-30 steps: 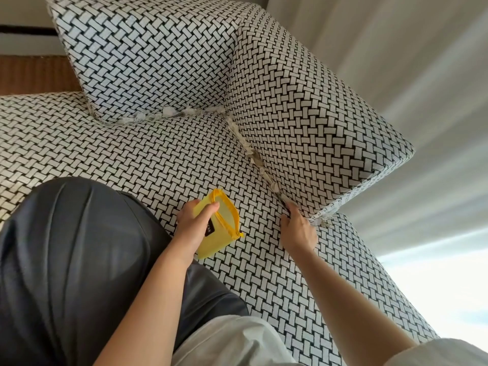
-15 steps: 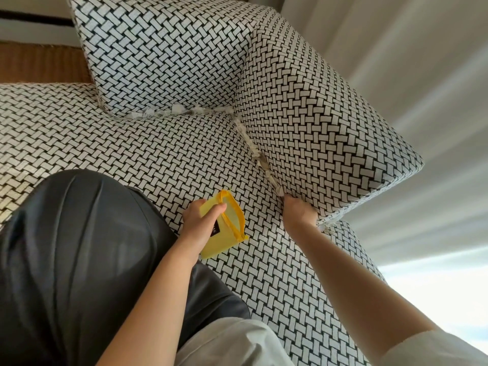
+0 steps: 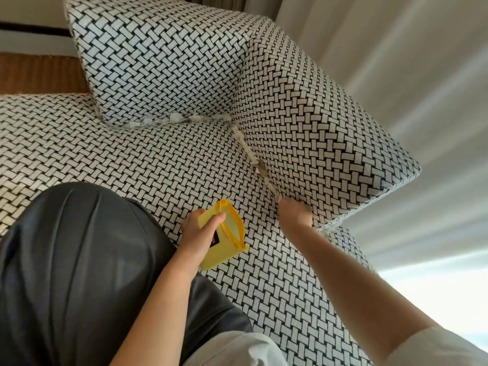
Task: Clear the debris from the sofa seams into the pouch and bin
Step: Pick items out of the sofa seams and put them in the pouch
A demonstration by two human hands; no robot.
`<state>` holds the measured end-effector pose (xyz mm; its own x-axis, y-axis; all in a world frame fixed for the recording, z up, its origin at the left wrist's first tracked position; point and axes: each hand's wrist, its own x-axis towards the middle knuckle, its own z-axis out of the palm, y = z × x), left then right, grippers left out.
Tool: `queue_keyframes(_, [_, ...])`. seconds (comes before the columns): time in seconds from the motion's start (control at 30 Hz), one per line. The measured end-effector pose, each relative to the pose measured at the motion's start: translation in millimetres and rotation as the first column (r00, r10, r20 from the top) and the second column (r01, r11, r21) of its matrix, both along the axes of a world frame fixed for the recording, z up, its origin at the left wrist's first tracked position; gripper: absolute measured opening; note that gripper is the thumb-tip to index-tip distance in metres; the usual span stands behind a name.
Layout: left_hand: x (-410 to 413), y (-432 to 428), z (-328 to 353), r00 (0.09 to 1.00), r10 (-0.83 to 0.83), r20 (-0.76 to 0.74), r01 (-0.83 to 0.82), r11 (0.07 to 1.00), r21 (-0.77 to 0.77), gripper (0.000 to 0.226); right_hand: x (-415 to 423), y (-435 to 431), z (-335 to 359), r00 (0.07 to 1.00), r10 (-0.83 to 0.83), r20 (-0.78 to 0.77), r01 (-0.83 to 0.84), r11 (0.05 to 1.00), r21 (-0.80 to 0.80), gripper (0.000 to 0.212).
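Observation:
My left hand (image 3: 198,233) grips a yellow zip pouch (image 3: 220,256) with its mouth open, just above the black-and-white woven sofa seat (image 3: 132,154). Pale debris (image 3: 252,154) lies along the seam between the seat and the side cushion (image 3: 317,122). More white debris (image 3: 174,119) fills the seam under the back cushion (image 3: 158,62). My right hand (image 3: 294,213) is at the near end of the side seam, its fingertips tucked in against the debris. It is blurred, so its grip is hidden.
My leg in dark trousers (image 3: 79,260) rests on the seat at the left. A pale curtain (image 3: 422,75) hangs behind the side cushion. A strip of wooden floor (image 3: 39,75) shows at the far left. No bin is in view.
My right hand has slid up along the side seam towards the debris. The left hand has kept the pouch open in about the same place.

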<state>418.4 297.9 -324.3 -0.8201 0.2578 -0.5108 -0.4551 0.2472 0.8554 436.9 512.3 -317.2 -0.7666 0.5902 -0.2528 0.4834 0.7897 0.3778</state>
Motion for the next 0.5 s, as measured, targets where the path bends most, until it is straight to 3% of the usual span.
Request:
queue_keyframes(0.1, [0.0,0.5,-0.8,1.000,0.002,0.017,-0.002,1.000,0.004,0.061,4.2,-2.1,3.7,0.998,-0.007,-0.065,0.006,1.000,-0.027,0.013])
queue_keyframes(0.17, [-0.2,1.4,-2.3,1.000,0.004,0.018,-0.004,1.000,0.007,0.061,3.3,-2.3,11.4,0.975,-0.003,-0.224,-0.022,0.994,-0.107,0.013])
queue_keyframes(0.23, [-1.3,1.9,-2.7,1.000,0.007,0.019,-0.008,1.000,0.003,0.060,3.3,-7.7,23.7,0.894,-0.036,-0.446,-0.118,0.943,-0.311,0.015])
queue_keyframes(0.3, [-2.4,2.6,-3.1,1.000,0.010,0.023,-0.010,1.000,-0.002,0.057,10.3,-20.6,36.7,0.747,-0.193,-0.636,-0.282,0.775,-0.566,0.016])
queue_keyframes(0.37, [-2.5,2.7,-1.9,1.000,0.009,0.024,-0.009,1.000,-0.011,0.057,19.5,-38.5,49.7,0.665,-0.385,-0.640,-0.383,0.559,-0.735,0.017])
queue_keyframes(0.43, [-2.9,2.8,-2.1,1.000,0.013,0.017,-0.013,1.000,-0.007,0.055,26.8,-56.7,54.9,0.708,-0.392,-0.588,-0.420,0.436,-0.796,0.020])
queue_keyframes(0.5, [-3.2,3.1,-2.8,1.000,0.023,0.003,-0.023,1.000,-0.004,0.054,31.1,-70.2,50.8,0.777,-0.284,-0.561,-0.434,0.404,-0.805,0.021])
